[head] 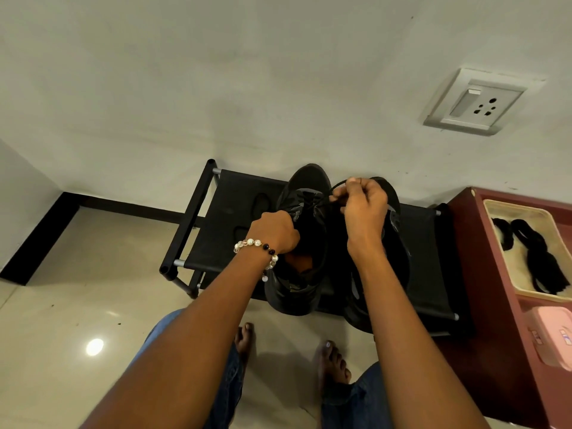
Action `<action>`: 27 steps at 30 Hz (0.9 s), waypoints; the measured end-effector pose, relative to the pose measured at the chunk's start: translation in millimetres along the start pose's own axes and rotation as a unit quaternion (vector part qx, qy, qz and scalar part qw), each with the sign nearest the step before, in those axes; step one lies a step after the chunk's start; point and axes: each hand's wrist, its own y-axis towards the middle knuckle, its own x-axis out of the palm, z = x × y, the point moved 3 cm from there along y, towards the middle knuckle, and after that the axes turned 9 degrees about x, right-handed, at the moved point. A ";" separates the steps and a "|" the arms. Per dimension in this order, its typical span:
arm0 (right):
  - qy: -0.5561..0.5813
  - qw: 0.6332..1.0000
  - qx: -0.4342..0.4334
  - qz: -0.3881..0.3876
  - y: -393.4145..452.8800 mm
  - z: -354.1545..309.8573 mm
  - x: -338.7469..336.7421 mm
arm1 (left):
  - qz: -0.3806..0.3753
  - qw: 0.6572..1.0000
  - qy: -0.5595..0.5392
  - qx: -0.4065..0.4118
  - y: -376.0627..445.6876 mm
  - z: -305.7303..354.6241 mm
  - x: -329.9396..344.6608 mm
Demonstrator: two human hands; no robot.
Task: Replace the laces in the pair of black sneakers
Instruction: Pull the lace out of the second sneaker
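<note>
Two black sneakers stand side by side on a low black rack (235,193), toes toward the wall. My left hand (275,230), with a bead bracelet on its wrist, grips the tongue and opening of the left sneaker (306,184). My right hand (363,209) pinches a thin black lace (335,184) that loops up from the left sneaker's eyelets. The right sneaker (399,243) lies mostly hidden under my right hand and forearm.
A maroon cabinet (483,274) stands to the right, bearing a cream tray (526,212) with black laces (538,255) and a pink box (554,335). A wall socket (476,102) sits above. My bare feet rest on the glossy tiled floor (93,289) below the rack.
</note>
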 end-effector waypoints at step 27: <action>0.138 0.980 -0.066 -0.128 -3.5 -14.2 -2.4 | -0.003 1.000 -0.019 -0.004 -2.3 1.9 -1.7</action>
